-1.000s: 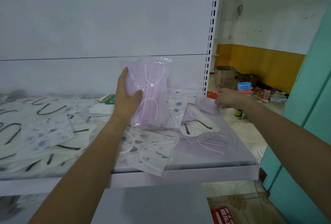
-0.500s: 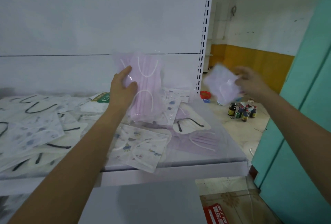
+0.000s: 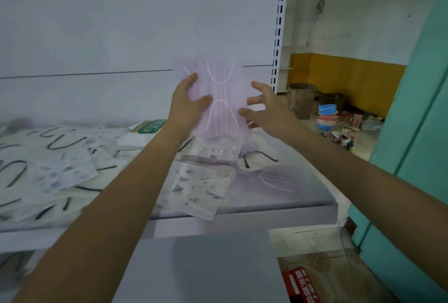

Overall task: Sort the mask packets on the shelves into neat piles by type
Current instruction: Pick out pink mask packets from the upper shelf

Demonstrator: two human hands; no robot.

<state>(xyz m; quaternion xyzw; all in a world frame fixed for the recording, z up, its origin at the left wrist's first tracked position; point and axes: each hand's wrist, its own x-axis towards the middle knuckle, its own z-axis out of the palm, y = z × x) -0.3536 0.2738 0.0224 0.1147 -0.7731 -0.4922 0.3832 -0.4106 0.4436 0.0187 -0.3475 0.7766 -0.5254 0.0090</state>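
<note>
Purple mask packets point(image 3: 219, 95), gripped by left hand point(image 3: 186, 105), touched by spread right hand point(image 3: 269, 109), above printed packets point(image 3: 201, 189).

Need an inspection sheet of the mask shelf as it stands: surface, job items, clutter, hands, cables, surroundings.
Surface: white shelf, left and middle covered with overlapping packets.
Job's things: lilac packets held upright above the shelf; printed packets overhanging the front edge; black-loop packets heaped on the left; flat lilac packet lying at the right.
Clutter: green-labelled pack at the back among the packets.
Grippers: left hand grips the lilac packets, thumb in front; right hand spread-fingered at their right edge.
Cables: nothing seen.
Surroundings: stacked basins, bottles and red box on the floor; teal panel at right.
</note>
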